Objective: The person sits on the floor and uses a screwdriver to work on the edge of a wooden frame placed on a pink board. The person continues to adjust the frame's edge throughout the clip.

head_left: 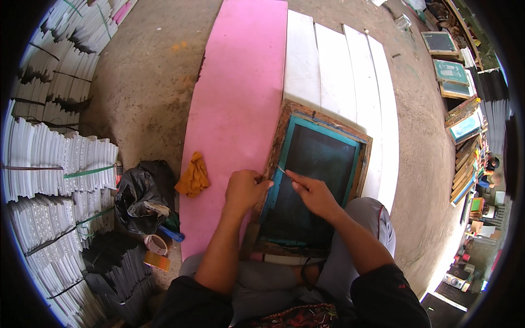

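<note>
A screen printing frame [365,158] of worn wood, with teal margins and dark mesh, leans tilted before me, its lower end near my lap. My right hand [317,198] is closed on a thin tool with a pale tip [281,169], held at the teal strip along the frame's left side; its exact kind is too small to tell. At the left wooden rail, my left hand [245,188] has curled fingers, with the thumb over the rail. What lies between those fingers is hidden. An orange-brown cloth [193,176] lies crumpled left of my left hand.
Under the frame run a long pink board [240,71] and several white boards [334,65]. Tied stacks of white sheets [38,158], a black plastic bag [143,188] and a tape roll [156,244] stand to the left. More framed screens [451,72] line the right side.
</note>
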`<state>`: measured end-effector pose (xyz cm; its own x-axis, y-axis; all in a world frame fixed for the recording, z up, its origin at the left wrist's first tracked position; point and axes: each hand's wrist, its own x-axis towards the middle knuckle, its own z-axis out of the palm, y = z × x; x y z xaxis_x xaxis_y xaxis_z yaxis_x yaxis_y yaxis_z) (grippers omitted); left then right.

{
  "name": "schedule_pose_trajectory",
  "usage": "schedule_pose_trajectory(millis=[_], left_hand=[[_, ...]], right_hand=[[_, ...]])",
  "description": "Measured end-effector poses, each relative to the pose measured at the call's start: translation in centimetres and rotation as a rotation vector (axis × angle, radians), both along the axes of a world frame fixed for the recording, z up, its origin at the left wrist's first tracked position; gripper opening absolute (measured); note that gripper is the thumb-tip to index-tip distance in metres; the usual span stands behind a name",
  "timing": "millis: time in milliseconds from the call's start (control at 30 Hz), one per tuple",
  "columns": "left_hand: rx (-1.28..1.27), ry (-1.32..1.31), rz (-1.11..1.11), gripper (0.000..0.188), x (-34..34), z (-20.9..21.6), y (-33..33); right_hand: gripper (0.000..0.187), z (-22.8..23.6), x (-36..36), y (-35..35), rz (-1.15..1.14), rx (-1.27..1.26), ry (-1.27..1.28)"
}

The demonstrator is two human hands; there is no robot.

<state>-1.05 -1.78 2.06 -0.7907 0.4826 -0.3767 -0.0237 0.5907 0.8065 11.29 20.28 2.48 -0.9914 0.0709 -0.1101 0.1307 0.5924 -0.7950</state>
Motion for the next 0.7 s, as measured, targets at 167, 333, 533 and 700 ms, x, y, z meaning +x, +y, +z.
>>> schedule_pose_trajectory(millis=[167, 333, 533, 700], left_hand=[[-0.107, -0.035, -0.007, 0.039, 0.1, 0.4, -0.5], [-0.213, -0.111, -0.023, 0.04, 0.0, 1.5, 0.1], [-0.222, -0.068, -0.02, 0.041, 0.3, 1.4, 0.1], [-0.243, -0.139, -0.032, 0.039, -0.1, 2.1, 0.2]], right_hand=[[0.042, 6.0, -1.2, -2.4, 0.054, 0.416, -0.379], [0.043, 6.2, -1.3, -2.5, 0.067, 0.478, -0.398], [0.043, 6.2, -1.4, -2.5, 0.059, 0.445, -0.383], [0.042, 6.5, -1.8, -2.8, 0.085, 0.532, -0.391]])
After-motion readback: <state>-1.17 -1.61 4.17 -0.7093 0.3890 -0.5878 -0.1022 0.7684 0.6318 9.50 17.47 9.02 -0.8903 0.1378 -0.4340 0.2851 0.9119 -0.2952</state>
